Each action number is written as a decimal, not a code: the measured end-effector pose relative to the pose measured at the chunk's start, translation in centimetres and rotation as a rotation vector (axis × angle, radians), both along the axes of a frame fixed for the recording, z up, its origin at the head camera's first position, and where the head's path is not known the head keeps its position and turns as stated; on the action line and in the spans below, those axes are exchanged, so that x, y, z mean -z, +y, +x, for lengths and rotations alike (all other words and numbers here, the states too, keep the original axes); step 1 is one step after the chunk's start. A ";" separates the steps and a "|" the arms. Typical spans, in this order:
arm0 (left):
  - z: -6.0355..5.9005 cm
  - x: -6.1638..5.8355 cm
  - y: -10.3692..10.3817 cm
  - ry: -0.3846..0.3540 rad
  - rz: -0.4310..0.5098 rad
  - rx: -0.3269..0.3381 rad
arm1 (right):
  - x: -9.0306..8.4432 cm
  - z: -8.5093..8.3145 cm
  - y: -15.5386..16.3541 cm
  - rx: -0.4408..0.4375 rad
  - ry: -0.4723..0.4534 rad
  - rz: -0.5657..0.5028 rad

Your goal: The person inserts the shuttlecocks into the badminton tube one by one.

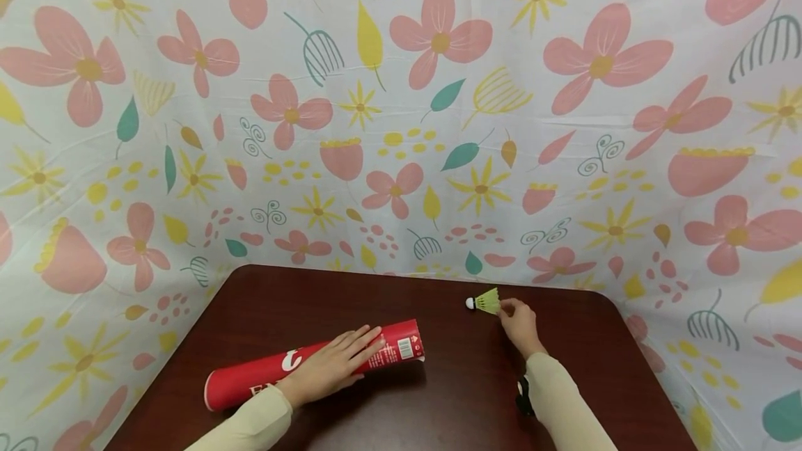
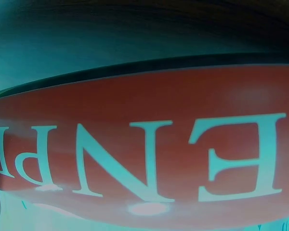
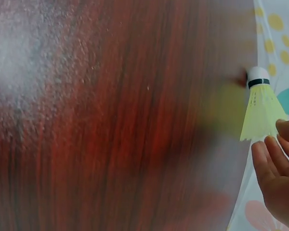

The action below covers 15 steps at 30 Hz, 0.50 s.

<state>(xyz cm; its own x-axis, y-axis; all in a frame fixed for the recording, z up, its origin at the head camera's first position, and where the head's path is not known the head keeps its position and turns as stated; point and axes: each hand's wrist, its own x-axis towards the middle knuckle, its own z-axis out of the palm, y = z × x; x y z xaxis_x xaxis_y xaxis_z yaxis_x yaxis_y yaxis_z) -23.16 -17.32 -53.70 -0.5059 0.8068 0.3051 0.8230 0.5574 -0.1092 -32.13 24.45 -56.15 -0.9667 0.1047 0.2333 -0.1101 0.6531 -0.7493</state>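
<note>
A red shuttlecock tube (image 1: 263,372) with white lettering lies slanted on the table, its right end farther back. My left hand (image 1: 332,365) rests on top of it with the fingers laid nearly straight across. In the left wrist view, the red side of the tube and its big white letters fill most of the picture. My right hand (image 1: 519,323) pinches a yellow shuttlecock (image 1: 486,301) at the open edge of its skirt. Its white cork (image 3: 258,73) with a black band points left in the head view and away from the fingers (image 3: 263,163) in the right wrist view.
Both hands work over a dark reddish-brown table (image 1: 464,395) with rounded back corners. Behind it and at both sides hangs a white cloth (image 1: 401,124) printed with flowers and leaves. A black band (image 1: 523,395) shows at the right wrist.
</note>
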 end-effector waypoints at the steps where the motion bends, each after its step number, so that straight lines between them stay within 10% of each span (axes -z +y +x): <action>1: 0.0 0.0 0.0 0.001 0.002 -0.001 | 0.0 0.1 -0.1 0.013 0.010 0.003; 15: 0.3 -0.3 0.2 0.013 0.002 0.000 | 0.0 1.0 -0.6 0.045 -0.016 0.006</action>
<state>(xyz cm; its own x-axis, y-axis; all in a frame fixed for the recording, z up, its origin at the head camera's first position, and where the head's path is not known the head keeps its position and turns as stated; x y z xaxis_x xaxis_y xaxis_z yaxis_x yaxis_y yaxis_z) -22.86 -17.12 -53.39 -0.5016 0.8063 0.3134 0.8217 0.5574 -0.1189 -31.08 23.82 -56.15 -0.9646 0.1466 0.2190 -0.0689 0.6618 -0.7465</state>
